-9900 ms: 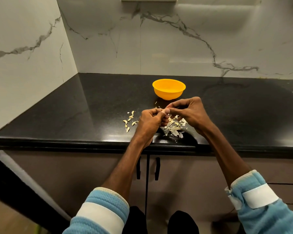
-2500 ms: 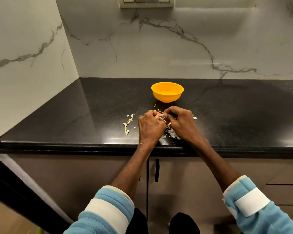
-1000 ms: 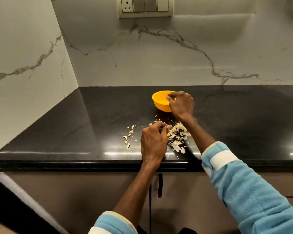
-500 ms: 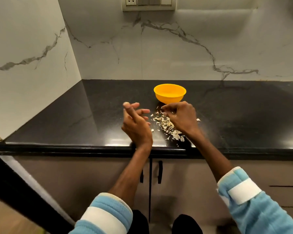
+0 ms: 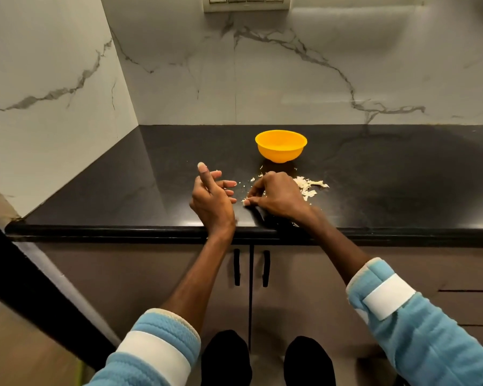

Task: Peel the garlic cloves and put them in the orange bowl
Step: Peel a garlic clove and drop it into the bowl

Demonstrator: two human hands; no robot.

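Your left hand (image 5: 212,199) is open and empty; your right hand (image 5: 279,196) curls into the peels (image 5: 308,186) at six o'clock of the orange bowl (image 5: 280,151), grip unclear, probably seeking a clove.

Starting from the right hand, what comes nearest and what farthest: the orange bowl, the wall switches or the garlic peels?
1. Peels: beside the right hand, on its right.
2. Bowl: farther back on the counter.
3. Switches: high on the wall.

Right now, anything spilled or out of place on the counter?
Only peels: loose garlic skins lie scattered on the black counter on the near side of the bowl, partly hidden by the right hand. Bowl stands upright; nothing else looks odd.
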